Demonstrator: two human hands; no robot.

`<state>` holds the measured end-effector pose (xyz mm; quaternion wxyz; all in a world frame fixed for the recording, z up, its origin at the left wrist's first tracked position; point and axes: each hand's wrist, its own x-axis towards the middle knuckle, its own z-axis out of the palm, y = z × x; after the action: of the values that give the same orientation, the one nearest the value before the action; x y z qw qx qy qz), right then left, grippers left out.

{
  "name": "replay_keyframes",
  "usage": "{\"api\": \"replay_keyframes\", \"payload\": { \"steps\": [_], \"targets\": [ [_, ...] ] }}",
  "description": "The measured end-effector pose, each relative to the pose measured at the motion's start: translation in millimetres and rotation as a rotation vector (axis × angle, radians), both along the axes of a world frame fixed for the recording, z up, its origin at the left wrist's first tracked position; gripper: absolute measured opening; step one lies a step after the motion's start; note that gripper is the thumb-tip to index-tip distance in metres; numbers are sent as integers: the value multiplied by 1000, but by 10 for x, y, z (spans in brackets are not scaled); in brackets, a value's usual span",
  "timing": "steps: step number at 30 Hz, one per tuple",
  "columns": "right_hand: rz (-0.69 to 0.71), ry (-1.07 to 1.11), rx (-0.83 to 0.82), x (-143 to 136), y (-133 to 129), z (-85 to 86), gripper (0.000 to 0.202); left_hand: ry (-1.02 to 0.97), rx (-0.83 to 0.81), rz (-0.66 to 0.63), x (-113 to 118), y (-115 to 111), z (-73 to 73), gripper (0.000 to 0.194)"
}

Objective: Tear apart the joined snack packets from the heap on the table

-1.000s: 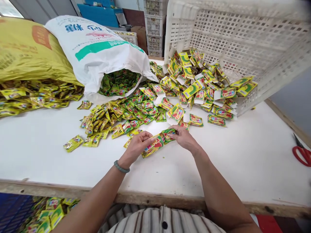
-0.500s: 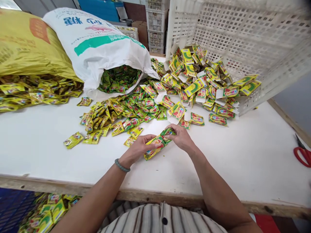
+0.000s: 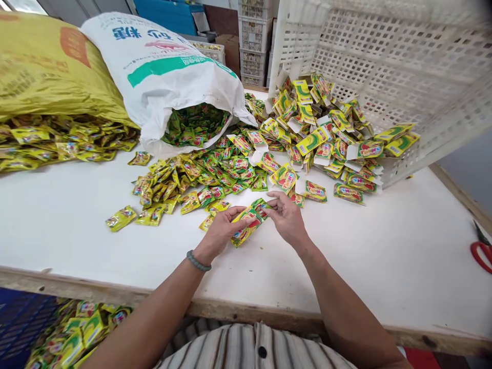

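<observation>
My left hand (image 3: 220, 231) grips a small yellow and green printed carton (image 3: 240, 237), thumb on top of it. The carton is tilted, its upper end pointing right. At that end a green candy packet (image 3: 260, 206) sits partly inside the carton. My right hand (image 3: 288, 220) pinches the packet's outer edge with thumb and fingers. Just beyond my hands lie a heap of green packets (image 3: 232, 171) and a heap of yellow packets (image 3: 172, 179). Open cartons (image 3: 284, 178) are piled behind my right hand.
A white crate (image 3: 407, 72) lies tipped on its side, cartons spilling from it. A white sack (image 3: 154, 66) and a yellow sack (image 3: 46, 72) lie at the back left, with packets at their mouths. Red-handled scissors (image 3: 482, 253) rest at the right. A blue basket (image 3: 23, 323) holding filled cartons stands below the table edge.
The green packet has gone further into the carton, and less of it sticks out. My right fingers have loosened and spread somewhat. The view has shifted slightly.
</observation>
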<state>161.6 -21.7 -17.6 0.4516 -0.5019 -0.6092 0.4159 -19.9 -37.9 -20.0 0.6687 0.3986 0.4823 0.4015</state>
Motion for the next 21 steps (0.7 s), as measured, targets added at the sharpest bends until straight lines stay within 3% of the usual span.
{"api": "replay_keyframes", "payload": {
  "steps": [4,14,21],
  "targets": [
    [31,-43,-44,-38,-32,53,30,-8,-7,17,-4,-10,6,43],
    [-133,-187,15,-64,-28,32,26,-50,0,37,15,-29,31,40],
    [10,-65,-45,-240,-112,-1,13,-132,-60,91,21,-18,-2,44]
  ]
}}
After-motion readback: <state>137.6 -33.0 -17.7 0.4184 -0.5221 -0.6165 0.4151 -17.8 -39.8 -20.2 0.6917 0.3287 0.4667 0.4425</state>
